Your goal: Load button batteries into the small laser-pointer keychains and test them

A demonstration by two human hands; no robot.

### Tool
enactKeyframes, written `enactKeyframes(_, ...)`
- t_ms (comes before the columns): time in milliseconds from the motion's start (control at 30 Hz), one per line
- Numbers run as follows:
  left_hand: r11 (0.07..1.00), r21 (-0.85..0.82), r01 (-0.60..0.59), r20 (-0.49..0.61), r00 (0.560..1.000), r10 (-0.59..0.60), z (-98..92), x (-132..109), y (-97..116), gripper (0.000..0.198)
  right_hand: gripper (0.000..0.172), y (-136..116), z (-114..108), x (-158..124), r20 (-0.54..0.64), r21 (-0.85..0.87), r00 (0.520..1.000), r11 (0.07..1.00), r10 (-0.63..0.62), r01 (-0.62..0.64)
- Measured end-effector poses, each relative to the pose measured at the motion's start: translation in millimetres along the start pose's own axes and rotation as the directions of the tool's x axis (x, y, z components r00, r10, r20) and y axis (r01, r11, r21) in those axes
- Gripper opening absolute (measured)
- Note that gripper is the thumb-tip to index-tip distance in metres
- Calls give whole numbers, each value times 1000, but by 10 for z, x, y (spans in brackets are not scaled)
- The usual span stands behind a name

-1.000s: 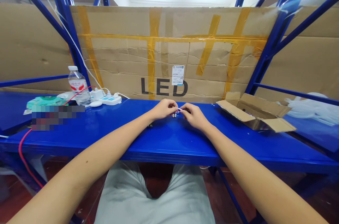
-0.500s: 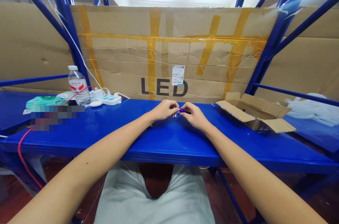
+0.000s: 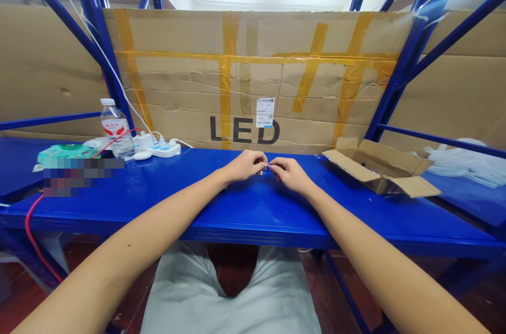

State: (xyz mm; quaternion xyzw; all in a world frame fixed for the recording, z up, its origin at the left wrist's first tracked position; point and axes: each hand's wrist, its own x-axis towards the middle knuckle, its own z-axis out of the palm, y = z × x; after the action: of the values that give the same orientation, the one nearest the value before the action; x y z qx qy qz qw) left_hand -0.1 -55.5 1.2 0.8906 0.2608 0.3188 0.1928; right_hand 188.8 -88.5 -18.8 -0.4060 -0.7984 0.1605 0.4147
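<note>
Over the middle of the blue table (image 3: 245,213), my left hand (image 3: 247,165) and my right hand (image 3: 292,173) face each other with fingertips nearly meeting. A small purple piece (image 3: 269,167) shows at the pinched tips of my right thumb and fingers; its kind is too small to make out. The left hand's thumb and forefinger are closed too, and what they hold is mostly hidden. Just beneath the left fingertips are tiny shiny metal bits (image 3: 260,173); whether they are held or lie on the table, I cannot tell.
An open cardboard box (image 3: 379,168) stands at the right, beside white plastic wrapping (image 3: 470,165). On the left are a water bottle (image 3: 117,131), a power strip (image 3: 164,149), a green packet (image 3: 69,152) and a red cable (image 3: 29,223). A large cardboard sheet (image 3: 190,91) closes off the back.
The purple piece at my right fingertips showed longer before; now only a small bit is visible. The right fingers have shifted slightly around it, while both arms stay nearly in place.
</note>
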Motion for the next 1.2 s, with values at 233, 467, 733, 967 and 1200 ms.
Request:
enactKeyframes(233,999,-21,29,0,1000,-29,17,2,-17,13,26,8,9,11,17,-26,1000,1000,-3,4)
enactKeyframes(467,992,122,-26,-124,991,41,47,30,-26,19,22,98,-1,97,-41,288,984,945,172,-153)
enactKeyframes(733,886,432,-168,-87,970,227,160,27,48,57,38,81,62,90,54,679,951,688,304,-258)
enactKeyframes(967,802,576,-160,-104,959,265,179,24,97,47,44,48,87,73,57,679,953,688,297,-255)
enactKeyframes(1200,795,586,-160,-82,964,254,204,35,112,40,33,92,113,112,-39,532,969,826,243,-185)
